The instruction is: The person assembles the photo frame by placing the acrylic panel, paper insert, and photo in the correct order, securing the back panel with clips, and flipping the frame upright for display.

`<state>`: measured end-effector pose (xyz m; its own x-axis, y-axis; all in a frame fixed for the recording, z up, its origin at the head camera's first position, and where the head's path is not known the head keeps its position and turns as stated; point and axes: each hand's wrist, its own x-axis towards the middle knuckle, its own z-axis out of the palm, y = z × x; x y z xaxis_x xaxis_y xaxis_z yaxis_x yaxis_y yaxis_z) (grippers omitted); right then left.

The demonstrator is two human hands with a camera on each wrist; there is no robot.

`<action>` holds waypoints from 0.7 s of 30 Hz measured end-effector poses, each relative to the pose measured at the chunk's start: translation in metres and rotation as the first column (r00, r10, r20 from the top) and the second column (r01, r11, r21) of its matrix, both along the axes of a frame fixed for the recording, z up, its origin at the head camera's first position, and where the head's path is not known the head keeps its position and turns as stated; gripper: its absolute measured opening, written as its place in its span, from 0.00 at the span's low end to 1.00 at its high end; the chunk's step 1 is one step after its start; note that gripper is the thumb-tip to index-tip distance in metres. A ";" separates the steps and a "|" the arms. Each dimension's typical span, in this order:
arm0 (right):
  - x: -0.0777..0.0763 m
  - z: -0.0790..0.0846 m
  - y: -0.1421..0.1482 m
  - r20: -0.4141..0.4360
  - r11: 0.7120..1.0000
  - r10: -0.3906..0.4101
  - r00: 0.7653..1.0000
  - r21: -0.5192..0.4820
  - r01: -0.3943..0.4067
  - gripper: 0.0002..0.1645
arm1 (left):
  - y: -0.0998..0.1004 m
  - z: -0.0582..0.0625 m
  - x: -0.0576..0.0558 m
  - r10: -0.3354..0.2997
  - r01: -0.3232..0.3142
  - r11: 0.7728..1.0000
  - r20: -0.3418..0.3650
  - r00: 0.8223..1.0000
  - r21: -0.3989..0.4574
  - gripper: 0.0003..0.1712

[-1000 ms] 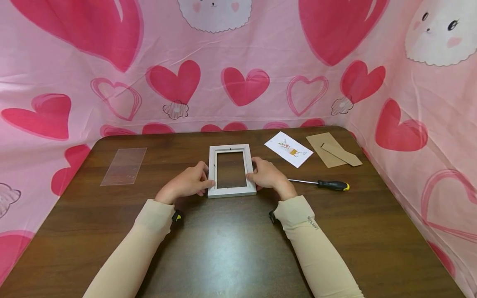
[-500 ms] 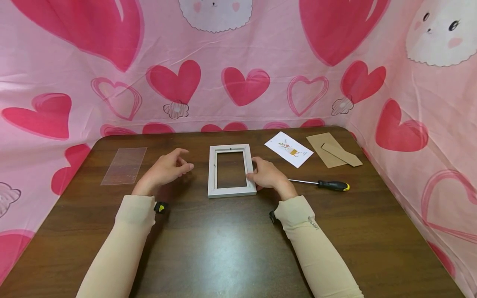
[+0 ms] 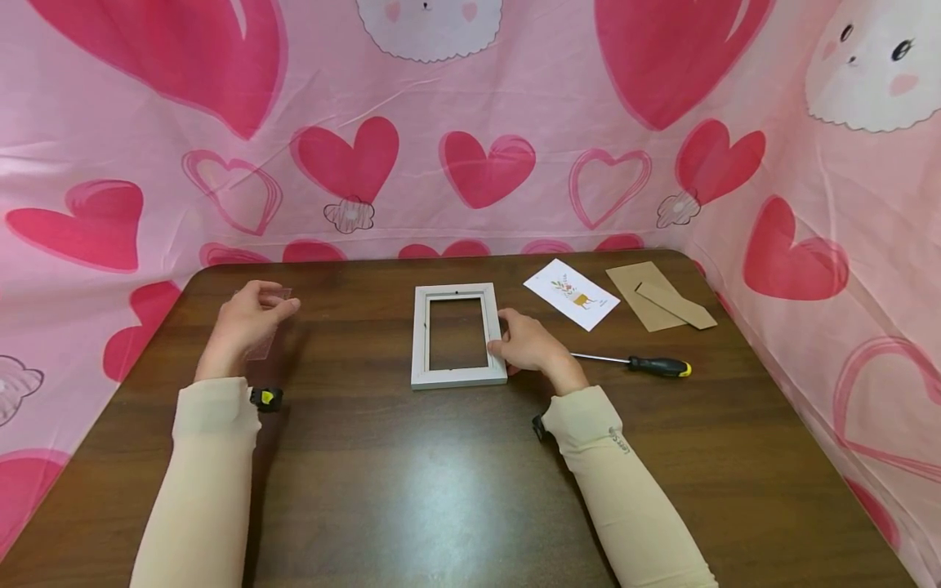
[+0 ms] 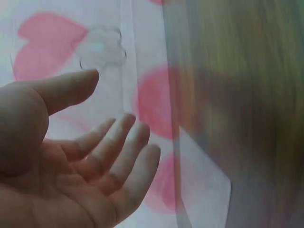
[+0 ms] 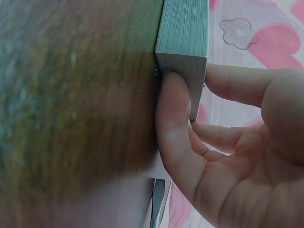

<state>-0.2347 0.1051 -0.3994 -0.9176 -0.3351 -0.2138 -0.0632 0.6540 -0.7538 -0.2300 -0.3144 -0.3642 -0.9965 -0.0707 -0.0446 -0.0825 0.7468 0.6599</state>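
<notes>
The white rectangular frame is pinched at its 3 o'clock edge by the right hand. The left hand is held, thumb and fingers apart, over a clear rectangular sheet at the frame's 9 o'clock.

Head view high, facing forward-down; wrist views close; table shared.

Pink fabric walls with red hearts, dark wood-grain table, pale glare on top
</notes>
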 end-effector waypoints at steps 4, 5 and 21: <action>0.000 0.000 0.000 -0.002 1.000 0.001 1.000 0.000 -0.001 0.37 | -0.023 -0.003 0.003 0.097 -0.097 0.995 0.023 0.995 -0.014 0.44; 0.000 0.000 0.000 -0.004 1.000 0.002 1.000 0.002 -0.002 0.37 | -0.028 -0.004 0.004 0.115 -0.114 0.993 0.038 0.993 -0.020 0.45; 0.001 0.000 0.000 -0.003 1.000 0.001 1.000 0.011 -0.001 0.38 | -0.072 -0.012 0.019 0.206 -0.149 0.961 0.242 0.948 -0.232 0.55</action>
